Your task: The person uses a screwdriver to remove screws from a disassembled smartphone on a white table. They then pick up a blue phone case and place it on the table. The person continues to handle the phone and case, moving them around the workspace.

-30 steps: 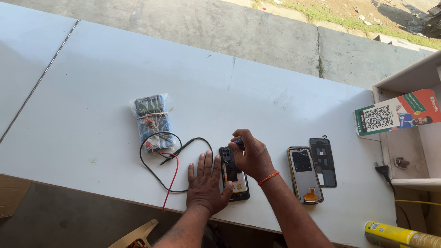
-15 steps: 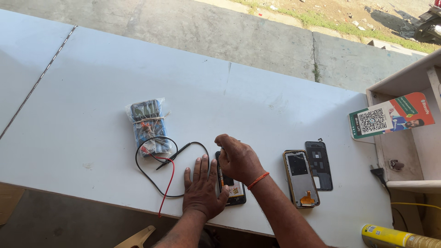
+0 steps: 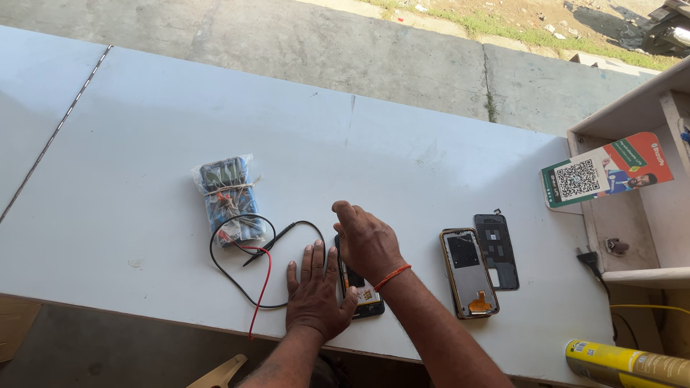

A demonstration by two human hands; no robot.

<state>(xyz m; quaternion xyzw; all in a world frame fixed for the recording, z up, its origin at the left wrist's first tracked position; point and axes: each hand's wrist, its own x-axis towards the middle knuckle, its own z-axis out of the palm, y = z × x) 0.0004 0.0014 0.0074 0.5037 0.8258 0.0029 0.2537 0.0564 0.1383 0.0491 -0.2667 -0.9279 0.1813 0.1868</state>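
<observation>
Your left hand lies flat and spread on the white table, beside the opened phone. Your right hand curls over that phone; I cannot tell what it grips. Left of the phone sits a plastic-wrapped meter; far right, a green-and-orange card.

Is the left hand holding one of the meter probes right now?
No, the left hand lies flat on the table beside the opened phone, and the probes lie loose to its left.
</observation>
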